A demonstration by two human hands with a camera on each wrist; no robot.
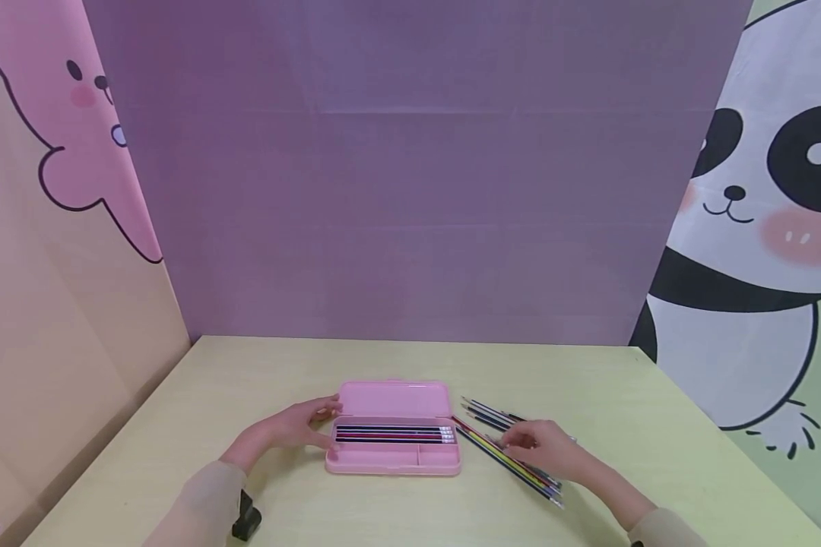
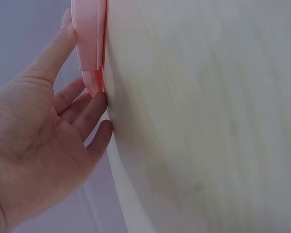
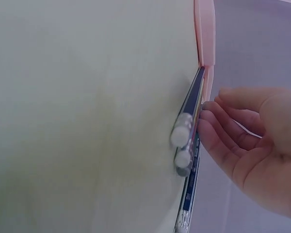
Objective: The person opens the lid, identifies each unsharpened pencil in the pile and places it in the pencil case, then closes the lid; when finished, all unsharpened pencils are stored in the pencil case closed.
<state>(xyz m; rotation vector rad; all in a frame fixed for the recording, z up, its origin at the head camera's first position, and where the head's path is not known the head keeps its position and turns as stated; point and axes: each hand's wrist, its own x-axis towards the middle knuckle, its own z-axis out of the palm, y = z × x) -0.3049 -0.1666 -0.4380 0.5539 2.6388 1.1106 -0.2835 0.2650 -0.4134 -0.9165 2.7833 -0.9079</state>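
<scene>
Pale yellow-green table (image 1: 260,395) under both hands; purple backdrop (image 1: 410,175) far beyond them, pink bear panel (image 1: 55,137) off past the left hand, panda panel (image 1: 773,213) off past the right. Pink pencil case (image 1: 393,429) lies between the two hands, lid flat open on the far side, a row of pencils (image 1: 393,434) already in the long far compartment, the two smaller near compartments on the near side of that. Left hand (image 1: 294,429) is at the case's left end: fingers relaxed and mostly straight, thumb against the lid edge, fingertips (image 2: 99,104) touching the tray's corner, not wrapped round it. Left wrist view confirms: open palm, case edge (image 2: 89,43) between thumb and fingers. Right hand (image 1: 543,448) is just right of the case, lying over a loose bundle of pencils (image 1: 513,456) fanned on the table, points away from the person, eraser ends toward them. Right wrist view: fingers loosely curled, fingertips (image 3: 208,121) touching the side of the pencils (image 3: 189,131); no closed grip visible. Small black object (image 1: 246,523) at the left sleeve (image 1: 198,505), near the wrist; can't tell what it is.
</scene>
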